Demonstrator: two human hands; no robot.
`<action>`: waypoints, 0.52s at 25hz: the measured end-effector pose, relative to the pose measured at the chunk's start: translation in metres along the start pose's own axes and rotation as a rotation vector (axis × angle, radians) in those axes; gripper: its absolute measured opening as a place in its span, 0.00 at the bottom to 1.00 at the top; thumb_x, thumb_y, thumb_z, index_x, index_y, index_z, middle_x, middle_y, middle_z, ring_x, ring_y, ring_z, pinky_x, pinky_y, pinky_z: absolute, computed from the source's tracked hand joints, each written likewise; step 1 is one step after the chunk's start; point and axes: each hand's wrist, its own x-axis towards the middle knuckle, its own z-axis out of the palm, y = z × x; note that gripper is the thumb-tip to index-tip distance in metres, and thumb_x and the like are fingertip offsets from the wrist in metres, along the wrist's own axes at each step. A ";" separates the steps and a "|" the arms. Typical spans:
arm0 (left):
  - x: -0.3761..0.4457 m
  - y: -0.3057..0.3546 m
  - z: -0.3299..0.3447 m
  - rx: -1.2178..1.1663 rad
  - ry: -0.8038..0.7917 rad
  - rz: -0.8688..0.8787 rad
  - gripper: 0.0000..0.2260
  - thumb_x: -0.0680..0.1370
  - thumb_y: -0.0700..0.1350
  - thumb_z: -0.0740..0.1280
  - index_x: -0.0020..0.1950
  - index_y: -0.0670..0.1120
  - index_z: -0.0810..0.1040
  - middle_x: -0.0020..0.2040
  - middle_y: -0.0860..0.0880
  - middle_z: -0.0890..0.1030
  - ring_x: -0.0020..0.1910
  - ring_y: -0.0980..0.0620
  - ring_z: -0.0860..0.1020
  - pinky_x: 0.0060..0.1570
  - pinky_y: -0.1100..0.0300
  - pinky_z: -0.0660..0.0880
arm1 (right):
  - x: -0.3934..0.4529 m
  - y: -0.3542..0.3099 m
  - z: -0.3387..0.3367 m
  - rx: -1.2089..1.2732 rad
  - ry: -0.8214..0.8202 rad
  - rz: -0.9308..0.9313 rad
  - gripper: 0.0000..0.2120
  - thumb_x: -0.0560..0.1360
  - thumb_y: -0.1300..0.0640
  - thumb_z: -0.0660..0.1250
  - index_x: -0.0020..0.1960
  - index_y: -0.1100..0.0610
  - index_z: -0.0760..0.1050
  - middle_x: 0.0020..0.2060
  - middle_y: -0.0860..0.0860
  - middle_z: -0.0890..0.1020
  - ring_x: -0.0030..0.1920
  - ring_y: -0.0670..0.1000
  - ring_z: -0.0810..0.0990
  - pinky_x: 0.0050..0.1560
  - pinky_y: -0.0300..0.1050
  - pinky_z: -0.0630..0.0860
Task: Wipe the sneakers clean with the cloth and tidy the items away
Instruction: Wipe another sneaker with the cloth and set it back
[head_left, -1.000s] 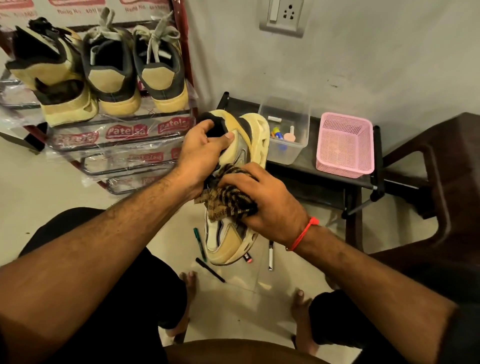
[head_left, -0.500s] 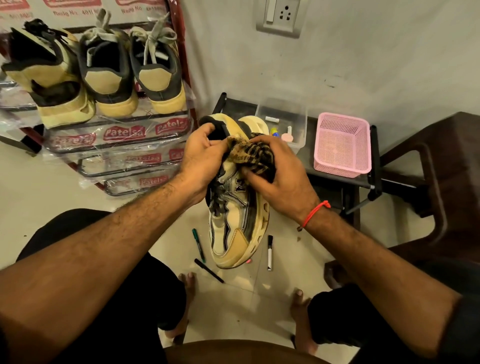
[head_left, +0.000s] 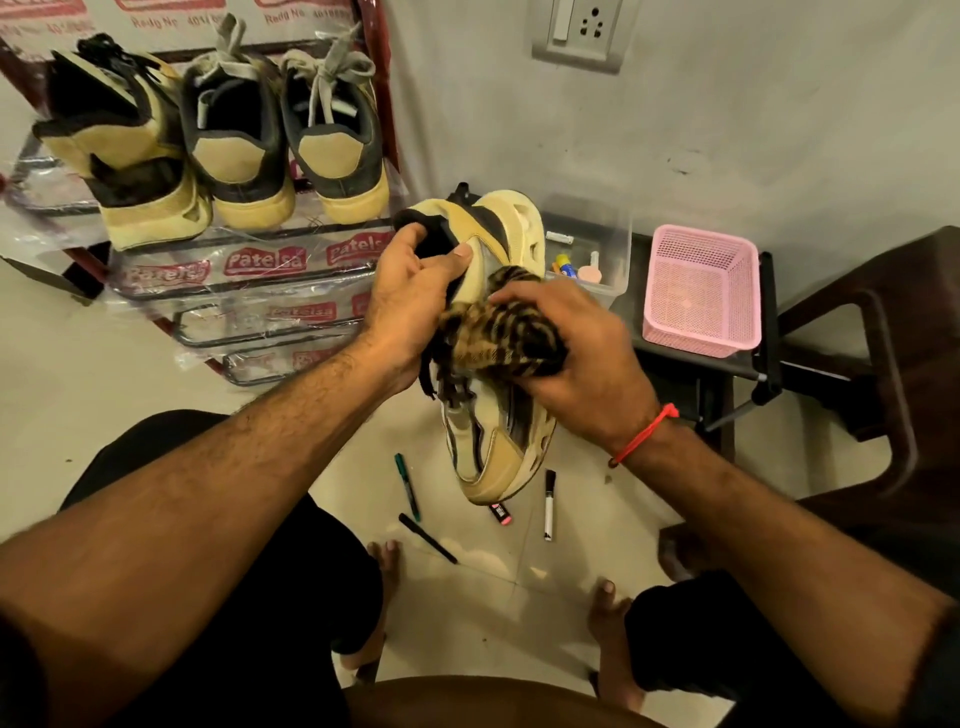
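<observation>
A seated person's left hand (head_left: 415, 306) grips the heel collar of a tan sneaker (head_left: 498, 447) held toe-down above the floor, while the right hand (head_left: 582, 358) clutches a striped cloth (head_left: 498, 332) against its side.

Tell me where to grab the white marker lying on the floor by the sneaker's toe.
Pinch the white marker across its white barrel, coming straight down from above. It lies flat on the floor, black cap pointing away from you, with bare floor on both long sides, so fingers can close from left and right.
</observation>
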 end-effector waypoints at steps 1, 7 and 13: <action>-0.003 -0.002 0.001 0.034 -0.053 0.005 0.23 0.82 0.42 0.67 0.77 0.43 0.66 0.50 0.49 0.87 0.50 0.53 0.86 0.54 0.54 0.82 | 0.005 0.005 -0.005 0.010 0.073 0.044 0.25 0.71 0.52 0.76 0.65 0.57 0.74 0.59 0.53 0.78 0.61 0.50 0.76 0.62 0.50 0.77; -0.014 -0.009 0.013 0.022 -0.234 -0.032 0.23 0.82 0.40 0.67 0.76 0.40 0.67 0.52 0.41 0.86 0.52 0.45 0.85 0.55 0.51 0.81 | 0.017 0.021 -0.021 0.057 0.286 0.202 0.24 0.71 0.47 0.73 0.62 0.56 0.75 0.57 0.52 0.81 0.59 0.49 0.78 0.62 0.46 0.77; -0.001 -0.004 -0.006 -0.023 0.006 -0.017 0.17 0.81 0.38 0.67 0.70 0.42 0.74 0.48 0.49 0.87 0.49 0.52 0.86 0.48 0.56 0.82 | -0.024 -0.007 0.018 0.018 -0.046 -0.005 0.22 0.70 0.54 0.77 0.61 0.59 0.78 0.55 0.54 0.79 0.57 0.49 0.77 0.62 0.40 0.74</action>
